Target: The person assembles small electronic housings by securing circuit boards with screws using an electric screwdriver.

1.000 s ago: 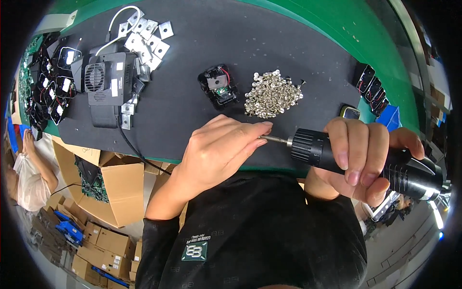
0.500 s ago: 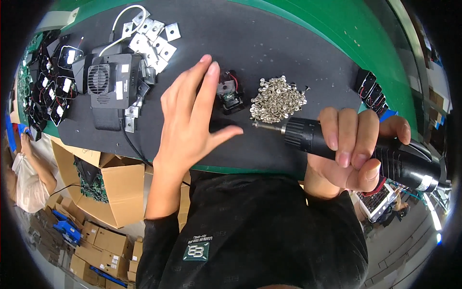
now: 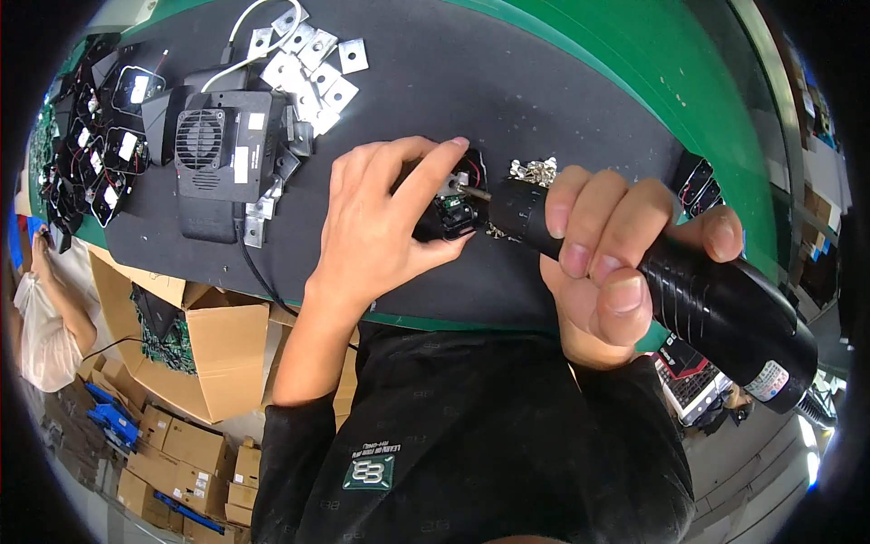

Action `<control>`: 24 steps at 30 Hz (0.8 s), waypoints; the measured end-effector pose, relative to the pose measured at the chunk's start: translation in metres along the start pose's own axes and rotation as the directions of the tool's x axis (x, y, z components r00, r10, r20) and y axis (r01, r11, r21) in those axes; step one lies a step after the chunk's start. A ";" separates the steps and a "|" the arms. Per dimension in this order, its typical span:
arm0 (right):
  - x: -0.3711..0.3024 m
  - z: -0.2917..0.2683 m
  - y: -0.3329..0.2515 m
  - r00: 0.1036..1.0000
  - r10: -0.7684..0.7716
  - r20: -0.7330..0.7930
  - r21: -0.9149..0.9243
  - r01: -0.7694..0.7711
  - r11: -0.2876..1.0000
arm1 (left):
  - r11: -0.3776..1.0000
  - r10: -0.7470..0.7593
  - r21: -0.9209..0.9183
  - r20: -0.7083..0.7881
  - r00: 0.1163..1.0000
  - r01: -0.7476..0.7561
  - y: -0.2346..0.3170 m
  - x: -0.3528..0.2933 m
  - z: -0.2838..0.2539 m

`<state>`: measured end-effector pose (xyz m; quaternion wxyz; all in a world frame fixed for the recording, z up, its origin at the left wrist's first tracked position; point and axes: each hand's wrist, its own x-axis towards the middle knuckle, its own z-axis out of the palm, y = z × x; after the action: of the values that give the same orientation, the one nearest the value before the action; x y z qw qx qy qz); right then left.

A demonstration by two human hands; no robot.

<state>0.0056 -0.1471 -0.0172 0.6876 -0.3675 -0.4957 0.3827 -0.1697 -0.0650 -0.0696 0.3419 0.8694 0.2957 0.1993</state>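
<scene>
My left hand [image 3: 381, 218] is closed round a small black housing [image 3: 442, 227], index finger along its far side and thumb along its near side. Inside the housing a green circuit board, a red wire and a metal plate show. My right hand [image 3: 603, 254] grips a black electric screwdriver [image 3: 716, 299], tilted with its cable end toward the lower right. Its bit [image 3: 475, 192] reaches into the housing, by the metal plate; whether a screw is on the tip I cannot tell. Behind the screwdriver's nose lies a pile of small silver screws [image 3: 535, 170], mostly hidden.
At the left stand a black device with a fan grille [image 3: 222, 145] and several black housings with wires [image 3: 100, 163]. Square metal plates [image 3: 313, 77] are heaped at the back. More housings [image 3: 700, 186] lie at the right edge. An open carton [image 3: 231, 363] stands below the table's left.
My left hand has closed round the black housing, where before it was held open beside it. My right hand has brought the screwdriver left and forward, its bit now in the housing.
</scene>
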 end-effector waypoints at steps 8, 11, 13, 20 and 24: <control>0.000 0.005 0.002 0.997 0.061 -0.036 -0.006 -0.061 0.998 | 1.000 0.007 0.011 0.009 1.000 -0.007 -0.003 -0.001 0.001; 0.002 0.006 0.002 0.998 0.069 -0.006 -0.014 -0.069 0.998 | 1.000 0.012 0.006 0.008 1.000 -0.013 -0.003 0.002 0.002; 0.001 0.009 0.007 0.998 0.060 -0.025 0.022 -0.060 0.998 | 1.000 0.000 -0.005 0.006 1.000 0.000 -0.005 0.002 0.002; 0.004 0.015 0.011 0.992 0.104 -0.066 0.050 -0.101 0.994 | 1.000 -0.010 -0.016 -0.011 1.000 0.009 -0.005 0.003 -0.003; -0.001 0.018 0.012 0.995 0.064 -0.082 0.071 -0.059 0.996 | 1.000 0.017 0.002 -0.028 0.999 -0.017 -0.001 0.002 -0.004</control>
<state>-0.0140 -0.1405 -0.0240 0.7081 -0.3746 -0.4411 0.4047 -0.1707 -0.0608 -0.0669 0.3353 0.8693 0.2932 0.2142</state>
